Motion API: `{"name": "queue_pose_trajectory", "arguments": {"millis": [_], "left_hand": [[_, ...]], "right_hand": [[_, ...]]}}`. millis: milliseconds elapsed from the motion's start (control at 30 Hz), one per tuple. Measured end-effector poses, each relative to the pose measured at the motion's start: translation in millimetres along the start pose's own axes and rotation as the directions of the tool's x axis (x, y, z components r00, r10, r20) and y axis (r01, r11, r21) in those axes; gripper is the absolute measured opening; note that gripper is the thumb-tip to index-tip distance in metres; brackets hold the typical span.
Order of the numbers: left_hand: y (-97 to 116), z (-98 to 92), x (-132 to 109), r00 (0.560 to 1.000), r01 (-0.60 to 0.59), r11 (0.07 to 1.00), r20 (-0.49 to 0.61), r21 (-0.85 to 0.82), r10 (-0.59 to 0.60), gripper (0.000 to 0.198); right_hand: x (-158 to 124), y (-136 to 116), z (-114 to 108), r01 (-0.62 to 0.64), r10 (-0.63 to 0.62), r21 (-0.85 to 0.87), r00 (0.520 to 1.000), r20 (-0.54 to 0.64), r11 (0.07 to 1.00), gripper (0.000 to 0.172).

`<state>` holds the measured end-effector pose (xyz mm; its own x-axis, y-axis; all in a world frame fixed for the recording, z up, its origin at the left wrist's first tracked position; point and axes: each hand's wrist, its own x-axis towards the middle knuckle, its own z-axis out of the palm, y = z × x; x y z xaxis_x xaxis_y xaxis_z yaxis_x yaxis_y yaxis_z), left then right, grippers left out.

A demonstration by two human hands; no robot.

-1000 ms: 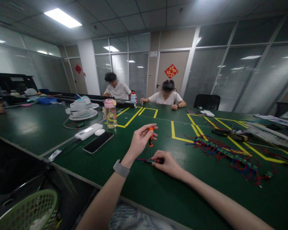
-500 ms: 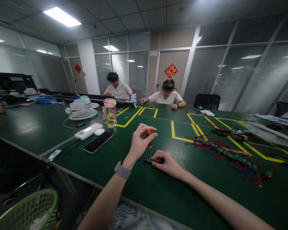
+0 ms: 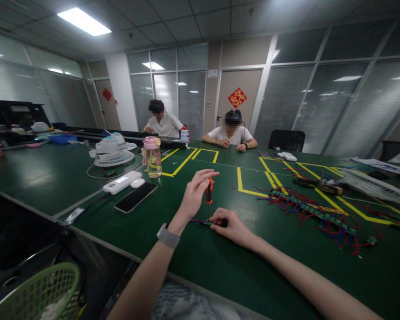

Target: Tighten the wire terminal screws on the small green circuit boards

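My left hand [image 3: 195, 193] is closed on an orange and black screwdriver [image 3: 209, 192], thumb and fingers at its handle. The screwdriver stands upright, its thin shaft reaching down to a small green circuit board [image 3: 206, 222] with wires. My right hand [image 3: 228, 224] pinches that board at its right end, low over the green table [image 3: 200, 253]. Red and black parts show partly between the right fingers. The exact spot where the tip meets the board is too small to make out.
Right of my hands lies a long row of wired circuit boards [image 3: 313, 211]. A phone [image 3: 136, 197], a white power strip [image 3: 122, 182], a bottle [image 3: 152, 158] and small fans [image 3: 111, 152] stand left. Two people sit across the table.
My left fingers have shifted from a wide curl around the screwdriver handle to a straighter, closer hold at its top. My right hand stays at the board. One person opposite has brought their hands together.
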<state>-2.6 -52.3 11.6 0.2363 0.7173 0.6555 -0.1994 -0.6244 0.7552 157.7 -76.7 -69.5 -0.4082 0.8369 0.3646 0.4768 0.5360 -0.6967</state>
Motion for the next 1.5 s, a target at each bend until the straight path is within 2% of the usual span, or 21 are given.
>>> {"name": "queue_pose_trajectory", "arguments": {"millis": [100,167,233,300,367,433,500,567,633,700,767,867,933,1000,1100,1167,1233,1367,1433,1500], "left_hand": [[-0.2,0.4,-0.1,0.994,0.095,0.983,0.067,-0.157,-0.085,0.033],[-1.2,-0.3,-0.3,0.997,0.081,0.993,0.022,-0.086,-0.079,0.030],[-1.8,-1.2,-0.6,0.999,0.015,0.999,-0.040,0.042,-0.014,0.024],[-1.6,-1.4,-0.8,0.998,-0.023,0.993,-0.054,0.116,0.030,0.019],[-0.6,-0.8,-0.8,1.000,-0.009,0.999,-0.019,0.043,0.009,0.023],[0.4,0.3,-0.6,0.998,0.050,0.993,0.053,-0.107,-0.044,0.030],[1.1,1.1,-0.6,0.993,0.099,0.979,0.084,-0.177,-0.085,0.031],[1.3,1.1,-0.8,0.995,0.096,0.990,0.046,-0.101,-0.092,0.029],[1.4,0.5,-1.1,0.999,0.037,0.999,-0.023,0.034,-0.037,0.023],[1.4,0.2,-1.5,0.999,-0.011,0.994,-0.045,0.111,0.017,0.018],[1.5,0.7,-1.7,1.000,-0.010,0.999,-0.009,0.031,0.011,0.022],[1.4,2.5,-1.7,0.992,0.101,0.968,0.102,-0.228,-0.080,0.031],[1.0,3.3,-1.6,0.986,0.149,0.945,0.121,-0.290,-0.119,0.032],[0.9,3.1,-1.4,0.990,0.135,0.963,0.071,-0.235,-0.121,0.029],[1.5,1.3,-1.1,0.998,0.053,0.997,-0.022,-0.058,-0.055,0.018],[2.1,0.3,-1.0,0.999,0.015,1.000,-0.032,0.015,-0.015,0.015],[2.6,0.2,-0.9,1.000,0.018,0.999,0.016,-0.044,-0.018,0.021],[2.0,1.1,-0.9,0.983,0.132,0.949,0.157,-0.287,-0.090,0.034],[0.8,0.9,-0.9,0.985,0.139,0.954,0.138,-0.267,-0.105,0.034],[-0.6,0.1,-1.2,0.996,0.075,0.988,0.052,-0.134,-0.069,0.029]], "right_hand": [[-0.2,-1.1,-0.1,-0.005,0.004,0.009,1.000,0.002,1.000,0.013],[-0.4,-1.6,-0.2,-0.009,0.009,0.012,1.000,0.003,1.000,0.013],[-0.3,-1.9,-0.5,-0.011,0.011,0.007,1.000,0.002,1.000,0.013],[-0.1,-2.0,-0.7,-0.007,0.007,0.003,1.000,0.003,1.000,0.014],[0.1,-2.0,-0.9,0.001,-0.001,0.001,1.000,0.004,1.000,0.014],[0.3,-1.9,-1.0,0.002,-0.002,0.004,1.000,0.005,1.000,0.014],[0.2,-2.0,-0.9,0.001,-0.001,0.009,1.000,0.005,1.000,0.014],[0.1,-2.2,-0.8,-0.001,0.001,0.015,1.000,0.006,1.000,0.014],[0.0,-1.9,-0.9,-0.002,0.002,0.012,1.000,0.007,1.000,0.014],[0.0,-0.9,-0.9,0.002,-0.002,0.006,1.000,0.010,1.000,0.015],[0.1,0.4,-0.6,0.006,-0.006,0.002,1.000,0.012,1.000,0.014],[0.2,1.8,0.2,0.007,-0.007,0.000,1.000,0.009,1.000,0.014],[0.0,2.0,0.5,0.011,-0.011,-0.002,1.000,0.010,1.000,0.014],[-0.4,1.8,0.5,0.014,-0.014,-0.002,1.000,0.011,1.000,0.014],[-0.9,1.5,0.0,0.011,-0.011,0.000,1.000,0.008,1.000,0.015],[-0.8,1.5,-0.2,0.014,-0.014,0.003,1.000,0.009,1.000,0.014],[-0.4,1.7,-0.1,0.020,-0.020,0.007,1.000,0.009,1.000,0.014],[0.4,2.0,0.1,0.011,-0.012,0.009,1.000,0.007,1.000,0.013],[0.3,1.7,0.0,0.008,-0.008,0.008,1.000,0.010,1.000,0.013],[-0.1,1.3,-0.1,0.009,-0.009,0.011,1.000,0.011,1.000,0.013]]}}
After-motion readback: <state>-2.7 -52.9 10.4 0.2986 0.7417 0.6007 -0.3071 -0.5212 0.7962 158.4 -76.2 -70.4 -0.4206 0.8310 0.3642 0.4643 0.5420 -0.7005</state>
